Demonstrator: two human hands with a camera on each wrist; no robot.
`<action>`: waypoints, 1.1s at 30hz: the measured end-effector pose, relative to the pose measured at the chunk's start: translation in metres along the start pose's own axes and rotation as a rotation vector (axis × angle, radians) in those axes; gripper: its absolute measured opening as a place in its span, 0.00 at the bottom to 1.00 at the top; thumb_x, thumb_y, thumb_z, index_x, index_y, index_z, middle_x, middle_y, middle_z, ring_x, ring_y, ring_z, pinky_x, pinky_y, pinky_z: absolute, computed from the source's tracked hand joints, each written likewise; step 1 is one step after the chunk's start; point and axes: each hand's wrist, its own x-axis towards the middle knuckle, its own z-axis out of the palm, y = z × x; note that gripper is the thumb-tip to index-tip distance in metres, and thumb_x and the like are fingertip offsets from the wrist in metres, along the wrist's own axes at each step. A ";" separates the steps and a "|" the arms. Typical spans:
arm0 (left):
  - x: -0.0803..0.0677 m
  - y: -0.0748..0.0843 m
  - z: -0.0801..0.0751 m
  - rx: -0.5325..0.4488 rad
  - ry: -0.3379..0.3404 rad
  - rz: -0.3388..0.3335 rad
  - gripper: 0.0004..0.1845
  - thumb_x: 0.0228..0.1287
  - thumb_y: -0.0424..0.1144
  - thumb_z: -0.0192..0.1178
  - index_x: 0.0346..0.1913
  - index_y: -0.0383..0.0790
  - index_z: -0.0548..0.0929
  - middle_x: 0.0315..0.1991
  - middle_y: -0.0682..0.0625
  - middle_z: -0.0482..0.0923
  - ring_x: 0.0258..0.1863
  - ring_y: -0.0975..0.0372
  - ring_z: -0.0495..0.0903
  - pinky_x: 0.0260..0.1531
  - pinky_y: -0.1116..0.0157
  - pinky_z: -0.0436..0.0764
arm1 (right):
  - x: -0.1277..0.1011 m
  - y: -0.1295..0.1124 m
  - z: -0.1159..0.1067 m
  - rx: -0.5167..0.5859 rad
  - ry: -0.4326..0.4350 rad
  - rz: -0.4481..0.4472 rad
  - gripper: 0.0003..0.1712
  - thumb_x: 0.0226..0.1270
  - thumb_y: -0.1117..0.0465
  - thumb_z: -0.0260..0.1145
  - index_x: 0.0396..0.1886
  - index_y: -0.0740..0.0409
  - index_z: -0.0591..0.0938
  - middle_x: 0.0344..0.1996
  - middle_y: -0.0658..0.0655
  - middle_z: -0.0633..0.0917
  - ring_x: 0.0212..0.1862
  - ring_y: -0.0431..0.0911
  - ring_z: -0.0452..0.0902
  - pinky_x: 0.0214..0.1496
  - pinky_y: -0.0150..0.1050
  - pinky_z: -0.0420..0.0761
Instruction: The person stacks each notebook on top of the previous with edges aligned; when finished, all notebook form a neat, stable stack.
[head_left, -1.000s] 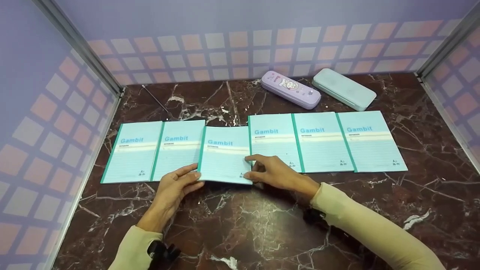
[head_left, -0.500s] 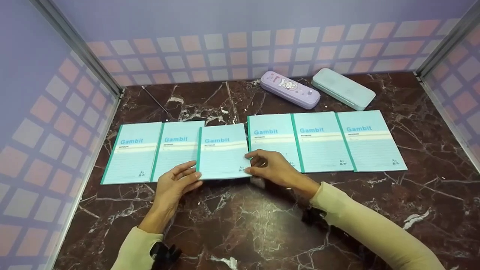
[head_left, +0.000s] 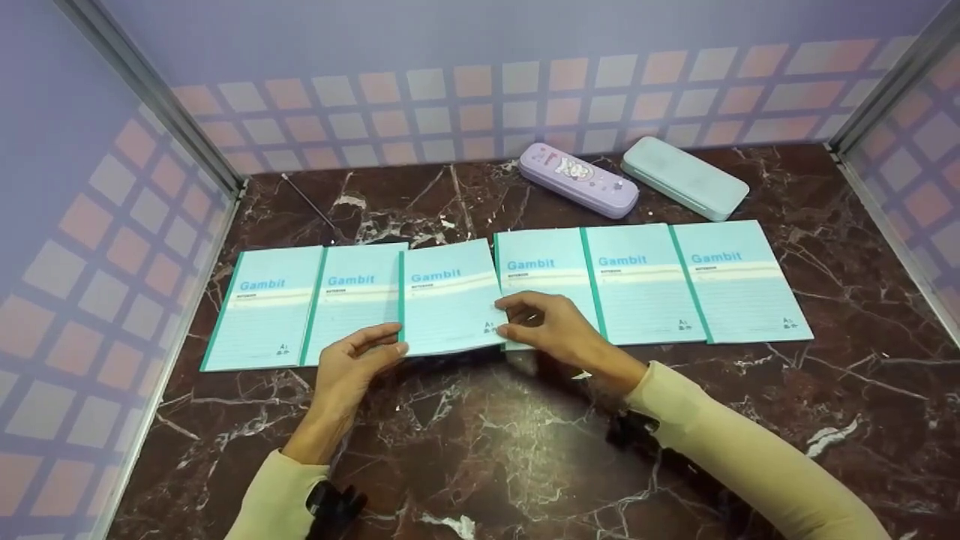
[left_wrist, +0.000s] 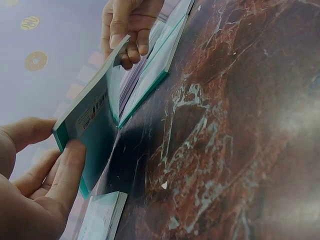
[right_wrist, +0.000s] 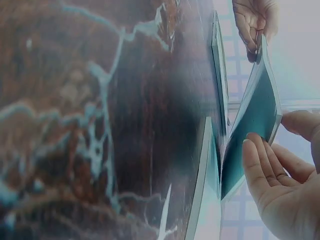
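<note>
The notebook (head_left: 448, 300) is pinched at both near corners by left hand (head_left: 352, 367) and right hand (head_left: 551, 330); it should be lowered level, edges aligned with neighbours

I read "Gambit" in blue on the cover of each of the six notebooks in the row on the desk (head_left: 525, 442): the leftmost notebook (head_left: 259, 307), the second notebook (head_left: 356, 300), the third notebook (head_left: 448, 300), the fourth notebook (head_left: 544, 277), the fifth notebook (head_left: 641, 289) and the rightmost notebook (head_left: 739, 285). The small line under each "Gambit" and the corner marks are too small for me to read.
</note>
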 end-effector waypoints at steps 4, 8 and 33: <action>0.002 0.003 0.004 0.037 0.004 0.029 0.19 0.67 0.30 0.73 0.59 0.32 0.88 0.53 0.40 0.87 0.50 0.57 0.87 0.53 0.60 0.86 | -0.001 -0.001 -0.006 0.017 0.010 0.007 0.24 0.71 0.61 0.76 0.63 0.64 0.84 0.49 0.58 0.89 0.49 0.51 0.87 0.56 0.42 0.87; 0.006 0.007 0.011 0.041 0.000 0.072 0.19 0.65 0.29 0.74 0.59 0.31 0.88 0.51 0.41 0.88 0.48 0.58 0.88 0.47 0.61 0.87 | -0.001 -0.002 -0.015 0.012 0.024 -0.031 0.24 0.70 0.63 0.76 0.63 0.66 0.84 0.51 0.60 0.89 0.49 0.53 0.87 0.57 0.44 0.87; 0.035 0.013 0.069 0.118 -0.103 0.262 0.19 0.62 0.28 0.76 0.56 0.31 0.89 0.51 0.40 0.89 0.49 0.51 0.89 0.50 0.62 0.88 | -0.025 0.013 -0.066 -0.109 0.143 -0.063 0.25 0.70 0.63 0.77 0.65 0.64 0.84 0.49 0.59 0.89 0.50 0.52 0.87 0.58 0.45 0.86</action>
